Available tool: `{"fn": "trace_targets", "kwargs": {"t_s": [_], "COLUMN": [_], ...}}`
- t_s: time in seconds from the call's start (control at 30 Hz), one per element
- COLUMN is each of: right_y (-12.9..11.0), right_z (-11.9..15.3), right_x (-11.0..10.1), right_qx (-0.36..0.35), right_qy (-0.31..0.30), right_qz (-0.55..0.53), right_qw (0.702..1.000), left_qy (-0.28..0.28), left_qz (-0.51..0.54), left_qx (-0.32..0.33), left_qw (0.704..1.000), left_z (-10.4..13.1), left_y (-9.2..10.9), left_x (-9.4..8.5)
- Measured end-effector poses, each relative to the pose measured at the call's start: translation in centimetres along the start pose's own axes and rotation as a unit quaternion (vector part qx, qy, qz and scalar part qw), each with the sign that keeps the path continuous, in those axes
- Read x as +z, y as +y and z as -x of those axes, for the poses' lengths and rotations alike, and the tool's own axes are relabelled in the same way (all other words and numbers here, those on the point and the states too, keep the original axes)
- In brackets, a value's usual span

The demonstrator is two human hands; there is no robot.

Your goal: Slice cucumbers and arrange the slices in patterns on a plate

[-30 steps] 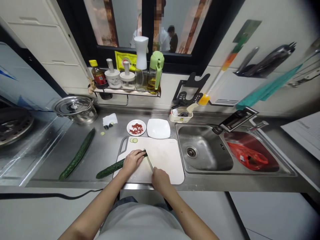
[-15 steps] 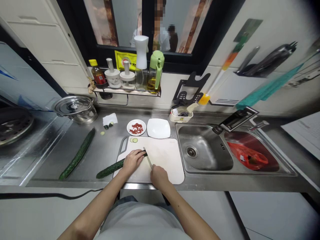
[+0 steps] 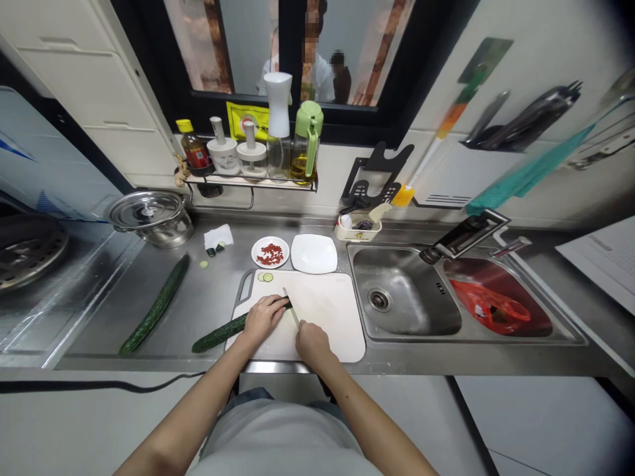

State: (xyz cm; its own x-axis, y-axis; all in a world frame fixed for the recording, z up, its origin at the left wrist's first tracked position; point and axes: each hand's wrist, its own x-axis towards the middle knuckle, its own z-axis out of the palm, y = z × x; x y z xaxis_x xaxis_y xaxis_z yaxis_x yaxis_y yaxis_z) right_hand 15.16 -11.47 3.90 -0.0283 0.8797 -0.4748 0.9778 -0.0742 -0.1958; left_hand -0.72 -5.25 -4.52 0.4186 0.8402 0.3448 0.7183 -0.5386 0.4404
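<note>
Left hand point(image 3: 262, 318): curled palm-down over the right end of a long dark-green cucumber point(image 3: 221, 334), pressing it onto the white plastic cutting board point(image 3: 327, 311).
Right hand point(image 3: 311, 342): closed round the handle of a thin-bladed kitchen knife point(image 3: 291, 308); the blade stands just beside the left fingertips at the cucumber's cut end.
Cucumber position: right end on the board, left end sticking out over the bare steel of the stainless-steel worktop point(image 3: 208, 297), near its front edge.
Cutting board: lies at the worktop's front edge, just left of the steel sink point(image 3: 401, 307); two pale cucumber slices point(image 3: 264, 277) sit in its far left corner.
Second cucumber point(image 3: 156, 305): whole, lying slantwise, well apart to the left.
Behind the board: small round white dish of chopped red bits point(image 3: 270, 252), touching or nearly touching a square white plate point(image 3: 313, 254).
Far left corner: lidded steel pot point(image 3: 151, 217).
Sink basin, right: red plastic bag point(image 3: 489, 311).
</note>
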Motion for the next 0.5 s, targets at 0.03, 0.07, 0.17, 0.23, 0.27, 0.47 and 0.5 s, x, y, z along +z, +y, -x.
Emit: {"fn": "trace_targets", "kwargs": {"t_s": [0.03, 0.07, 0.17, 0.23, 0.27, 0.47, 0.5], "right_y": [0.0, -0.1, -0.2, -0.4, -0.4, -0.4, -0.3], "right_z": [-0.1, -0.1, -0.3, -0.4, -0.4, 0.4, 0.6], "right_x": [0.0, 0.0, -0.2, -0.4, -0.5, -0.6, -0.5], "right_qx": [0.0, 0.0, 0.0, 0.004, 0.006, 0.006, 0.006], "right_qy": [0.001, 0.003, 0.004, 0.0, -0.002, -0.004, -0.006], "right_qz": [0.001, 0.001, 0.0, 0.0, 0.001, 0.009, 0.01], "right_qw": [1.0, 1.0, 1.0, 1.0, 1.0, 1.0, 1.0], "left_qy": [0.0, 0.0, -0.002, -0.003, -0.003, -0.001, -0.001], "left_qz": [0.001, 0.002, 0.007, 0.01, 0.009, 0.009, 0.01], "left_qx": [-0.001, -0.001, -0.002, -0.002, -0.003, -0.004, -0.004], "left_qw": [1.0, 1.0, 1.0, 1.0, 1.0, 1.0, 1.0], "left_z": [0.0, 0.0, 0.0, 0.0, 0.0, -0.1, -0.1], "left_y": [0.0, 0.0, 0.0, 0.0, 0.0, 0.1, 0.2], "left_x": [0.0, 0.0, 0.0, -0.1, -0.1, -0.3, -0.3]}}
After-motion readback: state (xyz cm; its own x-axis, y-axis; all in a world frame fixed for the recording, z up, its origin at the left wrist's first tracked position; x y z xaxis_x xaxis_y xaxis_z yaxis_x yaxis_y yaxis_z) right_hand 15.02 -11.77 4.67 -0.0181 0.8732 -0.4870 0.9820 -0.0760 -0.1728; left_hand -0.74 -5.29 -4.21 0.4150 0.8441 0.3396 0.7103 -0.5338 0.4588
